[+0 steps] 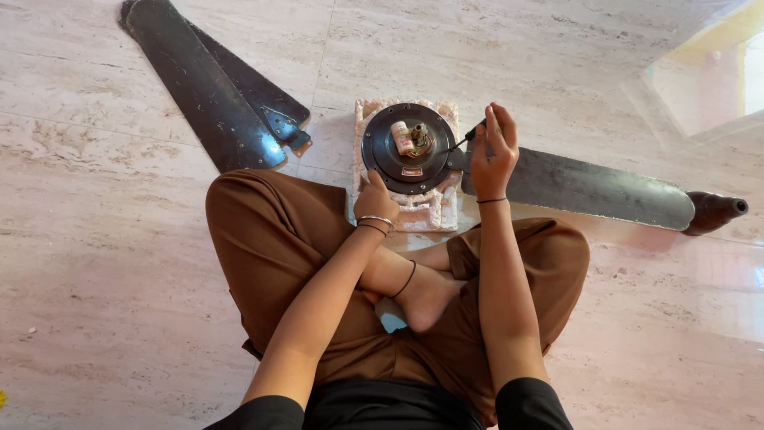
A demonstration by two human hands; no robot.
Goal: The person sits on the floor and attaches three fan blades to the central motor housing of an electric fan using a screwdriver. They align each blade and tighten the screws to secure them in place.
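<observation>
Screwdriver (pixel 464 140) gripped in right hand (pixel 492 155); left hand (pixel 374 203) curled against fan motor (pixel 410 147).

We sit cross-legged with both arms stretched forward. Our left hand (pixel 374 199) is curled into a loose fist, knuckles up, bangles at the wrist. Our right hand (pixel 493 151) is raised, fingers pinched in a closed grip, a thin band at its wrist.

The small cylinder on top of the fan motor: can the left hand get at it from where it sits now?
Probably yes. The left hand rests on the near rim of the fan motor, and the small cylinder stands exposed on top with nothing between them. The right hand works a screwdriver at the motor's far side.
</observation>
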